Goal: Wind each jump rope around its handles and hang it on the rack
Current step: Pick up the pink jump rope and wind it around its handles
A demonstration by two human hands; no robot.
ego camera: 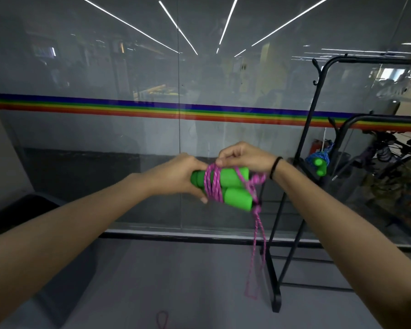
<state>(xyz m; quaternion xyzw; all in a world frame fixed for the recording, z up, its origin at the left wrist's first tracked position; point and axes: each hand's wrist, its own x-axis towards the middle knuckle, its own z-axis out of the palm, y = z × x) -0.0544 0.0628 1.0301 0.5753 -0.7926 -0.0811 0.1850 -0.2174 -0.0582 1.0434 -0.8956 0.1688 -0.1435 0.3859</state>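
Hands held out at chest height in front of a glass wall point(105, 138) with a rainbow stripe point(128, 109) across it. The left hand point(178, 175) is wrapped tightly around one end of two green foam handles point(233, 186), which lie side by side and roughly level. A pink rope point(212, 186) is wound several times around the middle of both handles. The right hand point(243, 156) sits just above the handles, its fingertips pinched closed on a strand of the pink rope at the top of the winding; a black band point(275, 167) circles that wrist. More pink rope crosses the right ends of the handles and hangs down in a long loose loop toward the grey floor point(176, 281). To the right stands a black metal rack point(318, 96). A second rope bundle point(317, 162), blue cord around green handles, hangs from it.
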